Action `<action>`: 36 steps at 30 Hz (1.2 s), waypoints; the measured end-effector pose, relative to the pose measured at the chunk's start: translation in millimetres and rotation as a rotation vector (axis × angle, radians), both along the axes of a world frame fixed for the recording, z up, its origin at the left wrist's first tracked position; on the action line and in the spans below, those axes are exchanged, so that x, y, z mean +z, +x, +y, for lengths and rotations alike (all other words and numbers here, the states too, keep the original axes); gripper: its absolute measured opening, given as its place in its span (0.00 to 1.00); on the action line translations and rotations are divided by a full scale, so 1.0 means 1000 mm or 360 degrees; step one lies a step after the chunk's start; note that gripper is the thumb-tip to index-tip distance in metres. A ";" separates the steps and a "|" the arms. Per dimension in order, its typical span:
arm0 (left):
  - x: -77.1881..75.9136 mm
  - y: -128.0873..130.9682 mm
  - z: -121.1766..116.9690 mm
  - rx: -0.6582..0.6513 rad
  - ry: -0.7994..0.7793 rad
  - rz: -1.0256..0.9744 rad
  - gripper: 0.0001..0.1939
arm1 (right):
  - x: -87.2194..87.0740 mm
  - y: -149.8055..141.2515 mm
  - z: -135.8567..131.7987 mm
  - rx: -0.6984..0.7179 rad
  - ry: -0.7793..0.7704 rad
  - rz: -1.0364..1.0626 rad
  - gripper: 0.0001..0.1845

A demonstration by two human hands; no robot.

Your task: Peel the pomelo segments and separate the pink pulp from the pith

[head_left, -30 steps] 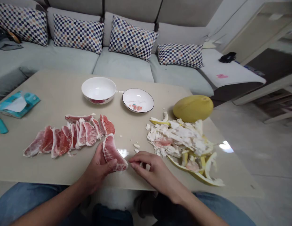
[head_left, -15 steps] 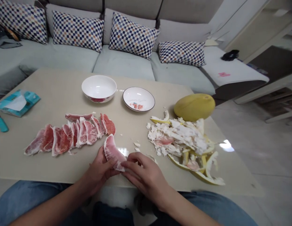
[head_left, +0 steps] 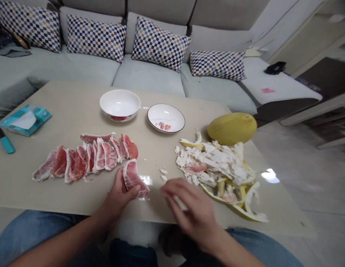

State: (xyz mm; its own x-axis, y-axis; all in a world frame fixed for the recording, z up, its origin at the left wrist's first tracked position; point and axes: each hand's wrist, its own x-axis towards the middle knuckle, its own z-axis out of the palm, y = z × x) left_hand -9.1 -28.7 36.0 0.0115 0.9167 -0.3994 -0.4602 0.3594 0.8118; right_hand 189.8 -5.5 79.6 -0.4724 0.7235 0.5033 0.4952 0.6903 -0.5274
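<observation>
My left hand (head_left: 118,198) is closed around a pomelo segment (head_left: 133,178), its thumb pressed on the lower end. The segment is pink with white membrane still on it, held over the near edge of the table. To its right, my right hand (head_left: 189,209) is apart from the segment, slightly blurred, fingers curled in a pinch. A small pale bit of pith (head_left: 180,203) shows between those fingers. Beyond my left hand lies a row of pomelo segments (head_left: 86,157) side by side on the table.
A heap of white pith and yellow peel (head_left: 216,167) covers the right side, with a whole pomelo (head_left: 232,129) behind it. Farther back stand a white bowl (head_left: 120,104) and a dark-rimmed plate (head_left: 166,116). At left lie a tissue pack (head_left: 27,120) and a teal-handled knife (head_left: 6,142).
My right hand came to the lower end of the segment, then drew away to the right with a pale bit in its fingers. My left hand kept its hold; the view shifted slightly.
</observation>
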 end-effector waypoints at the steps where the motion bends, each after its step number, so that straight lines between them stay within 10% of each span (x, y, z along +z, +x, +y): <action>1: -0.001 0.000 0.000 -0.0035 0.0027 0.0051 0.34 | 0.002 0.012 0.012 -0.0133 -0.0024 -0.0041 0.14; 10: -0.010 -0.002 -0.007 -0.0256 0.0218 0.0419 0.24 | -0.012 0.080 0.079 -0.1336 -0.0259 -0.1135 0.17; 16: -0.007 -0.004 -0.009 -0.0326 0.0387 0.0867 0.23 | -0.004 0.041 0.046 -0.0196 -0.0395 -0.0343 0.22; 20: -0.003 -0.004 -0.010 -0.0548 0.0492 0.1112 0.20 | -0.001 0.008 0.014 0.0146 -0.0154 -0.0215 0.15; 25: -0.007 -0.002 -0.013 -0.0680 0.0667 0.1349 0.17 | -0.006 -0.006 0.001 0.0204 0.0403 -0.0489 0.11; 36: -0.010 -0.004 -0.010 -0.0853 0.0853 0.1490 0.13 | -0.016 -0.009 -0.005 0.0106 0.0422 -0.0598 0.13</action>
State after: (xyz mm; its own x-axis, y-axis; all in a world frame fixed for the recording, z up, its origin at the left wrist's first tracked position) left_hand -13.1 -39.2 26.4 0.3507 0.9361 -0.0263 0.4920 -0.1603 0.8557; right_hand 181.0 -10.7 63.4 -0.6985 0.5547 0.4521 0.5683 0.8139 -0.1207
